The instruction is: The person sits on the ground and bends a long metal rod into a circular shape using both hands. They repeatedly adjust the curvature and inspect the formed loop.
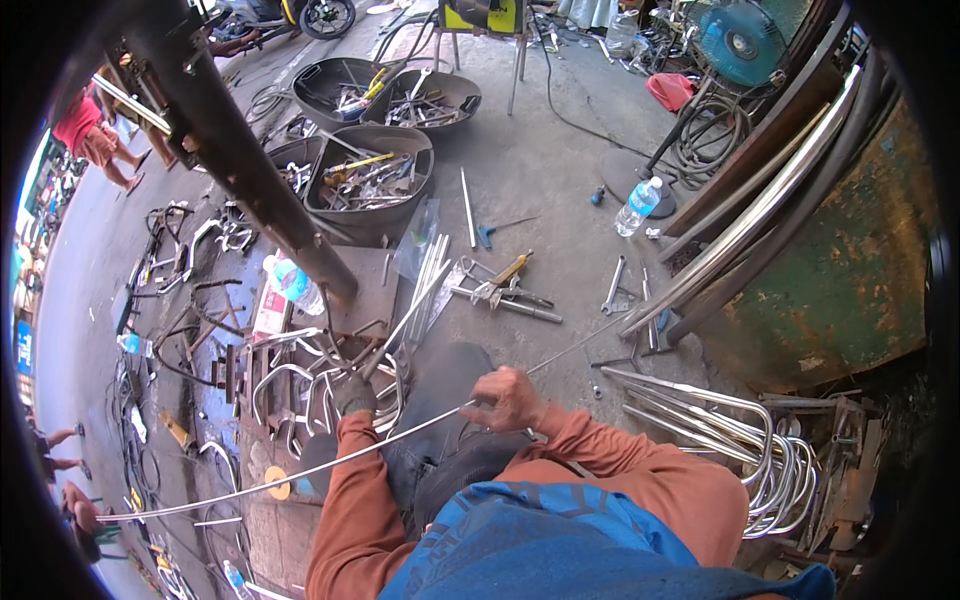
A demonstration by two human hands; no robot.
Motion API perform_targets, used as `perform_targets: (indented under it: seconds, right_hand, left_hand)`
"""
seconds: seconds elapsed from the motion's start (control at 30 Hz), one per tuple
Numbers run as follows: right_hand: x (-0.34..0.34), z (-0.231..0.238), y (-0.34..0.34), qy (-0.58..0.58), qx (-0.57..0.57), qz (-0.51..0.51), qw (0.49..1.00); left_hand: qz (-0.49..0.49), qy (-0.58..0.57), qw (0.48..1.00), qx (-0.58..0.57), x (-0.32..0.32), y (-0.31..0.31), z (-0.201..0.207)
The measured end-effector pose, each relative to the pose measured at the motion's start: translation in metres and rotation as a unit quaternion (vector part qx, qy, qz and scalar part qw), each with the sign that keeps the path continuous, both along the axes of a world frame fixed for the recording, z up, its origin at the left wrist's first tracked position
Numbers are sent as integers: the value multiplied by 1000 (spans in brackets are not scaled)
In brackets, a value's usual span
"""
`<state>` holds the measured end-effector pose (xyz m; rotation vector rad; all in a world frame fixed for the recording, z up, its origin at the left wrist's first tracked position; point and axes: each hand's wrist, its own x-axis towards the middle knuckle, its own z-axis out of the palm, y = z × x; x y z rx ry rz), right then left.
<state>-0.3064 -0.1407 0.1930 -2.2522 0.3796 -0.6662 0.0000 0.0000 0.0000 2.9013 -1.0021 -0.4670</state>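
Nearest is a blue cloth [530, 545] on the person's body, with darker marks that I cannot read. The right hand [507, 400] has its fingers closed around a long thin rod [330, 463], which crosses before the body from lower left to upper right. The left hand [353, 394], greyish as if gloved, is among bent metal tubes [283, 368]; I cannot tell whether it grasps one. Farther, a water bottle [297, 287] carries a blue label, its writing too small for reading. Beyond stand dark tubs [375, 226] of tools.
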Motion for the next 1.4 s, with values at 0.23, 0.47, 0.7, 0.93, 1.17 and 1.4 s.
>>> perform_targets:
  seconds: [0.23, 0.47, 0.7, 0.93, 1.17, 1.4]
  right_hand:
    - [-5, 19, 6, -37, -8, -6, 999]
    - [-18, 37, 8, -56, -34, -17, 998]
    - [9, 42, 28, 24, -43, 64, 997]
    - [37, 46, 62, -35, -24, 117, 992]
    - [48, 55, 66, 8, -48, 127, 991]
    - [52, 55, 85, -14, -91, 140, 986]
  left_hand:
    - [-74, -256, 963, -38, 70, 46, 92]
    - [-71, -567, 743, -349, 105, 203, 176]
    - [348, -666, 622, -222, 51, 359, 128]
    - [544, -383, 527, -529, -11, 456, 93]
    - [596, -226, 324, -699, -15, 543, 72]
    - [526, 71, 62, -845, -17, 424, 7]
